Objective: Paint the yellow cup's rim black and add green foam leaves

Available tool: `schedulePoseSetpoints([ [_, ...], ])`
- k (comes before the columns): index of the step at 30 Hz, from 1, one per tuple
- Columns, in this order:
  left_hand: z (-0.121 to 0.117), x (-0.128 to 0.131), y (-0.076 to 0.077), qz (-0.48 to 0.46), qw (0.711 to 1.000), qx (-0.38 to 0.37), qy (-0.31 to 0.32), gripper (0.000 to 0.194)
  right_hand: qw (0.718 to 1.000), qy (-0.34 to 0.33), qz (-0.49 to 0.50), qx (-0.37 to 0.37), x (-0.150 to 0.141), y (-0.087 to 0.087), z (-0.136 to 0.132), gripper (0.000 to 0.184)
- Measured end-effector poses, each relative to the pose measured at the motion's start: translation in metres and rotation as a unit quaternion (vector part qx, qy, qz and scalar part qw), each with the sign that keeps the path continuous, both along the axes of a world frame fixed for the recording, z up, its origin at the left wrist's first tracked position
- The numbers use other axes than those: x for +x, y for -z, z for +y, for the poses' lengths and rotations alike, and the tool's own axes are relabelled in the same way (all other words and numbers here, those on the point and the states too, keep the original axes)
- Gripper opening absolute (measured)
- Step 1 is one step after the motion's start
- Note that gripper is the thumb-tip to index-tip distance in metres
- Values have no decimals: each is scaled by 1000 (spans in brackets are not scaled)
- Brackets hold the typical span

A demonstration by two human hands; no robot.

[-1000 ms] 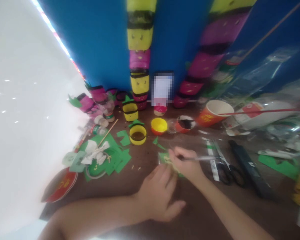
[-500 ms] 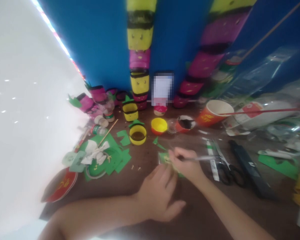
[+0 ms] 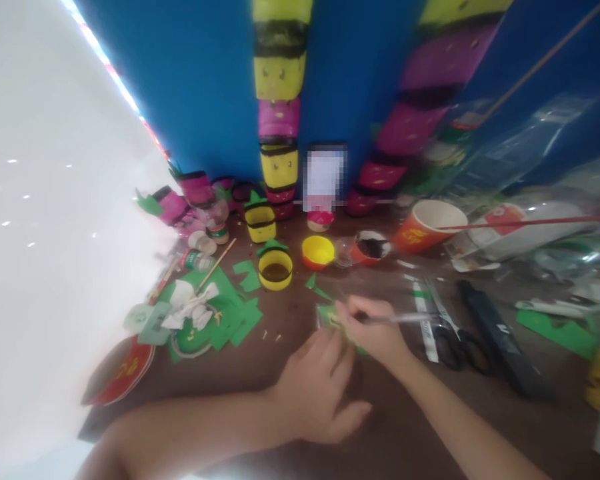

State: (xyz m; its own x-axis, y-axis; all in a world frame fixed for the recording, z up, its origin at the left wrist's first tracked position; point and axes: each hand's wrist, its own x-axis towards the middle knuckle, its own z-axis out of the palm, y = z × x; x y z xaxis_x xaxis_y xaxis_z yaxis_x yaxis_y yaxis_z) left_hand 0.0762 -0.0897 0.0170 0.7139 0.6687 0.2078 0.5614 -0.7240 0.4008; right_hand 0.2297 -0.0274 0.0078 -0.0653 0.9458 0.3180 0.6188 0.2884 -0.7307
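Note:
In the middle of the brown table lies a small green sheet [image 3: 325, 313] with a pale yellow patch on it, partly covered by both hands. My left hand [image 3: 315, 387] rests palm down over its near edge, fingers stretched out and thumb apart. Pinched in my right hand [image 3: 375, 327] is a slim pen [image 3: 405, 317], its rear end pointing right; blur and the fingers hide its tip, close to the green sheet. Two small green paper scraps [image 3: 322, 293] lie just beyond the hands.
Scissors [image 3: 455, 333], a white-and-green tube [image 3: 425, 327] and a long black case [image 3: 497, 340] lie on the right. Behind stand a yellow cup [image 3: 319, 252], a yellow leaf-topped pot [image 3: 275, 270] and an orange paper cup [image 3: 430, 227]. Green paper sheets [image 3: 245, 320] and a red bowl [image 3: 127, 370] are left.

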Motion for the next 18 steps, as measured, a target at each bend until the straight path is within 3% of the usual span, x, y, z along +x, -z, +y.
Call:
schedulePoseSetpoints([
  [18,0,0,0,2,1000,4,-2,66,1000,8,-3,8,-1,-1,0,40],
])
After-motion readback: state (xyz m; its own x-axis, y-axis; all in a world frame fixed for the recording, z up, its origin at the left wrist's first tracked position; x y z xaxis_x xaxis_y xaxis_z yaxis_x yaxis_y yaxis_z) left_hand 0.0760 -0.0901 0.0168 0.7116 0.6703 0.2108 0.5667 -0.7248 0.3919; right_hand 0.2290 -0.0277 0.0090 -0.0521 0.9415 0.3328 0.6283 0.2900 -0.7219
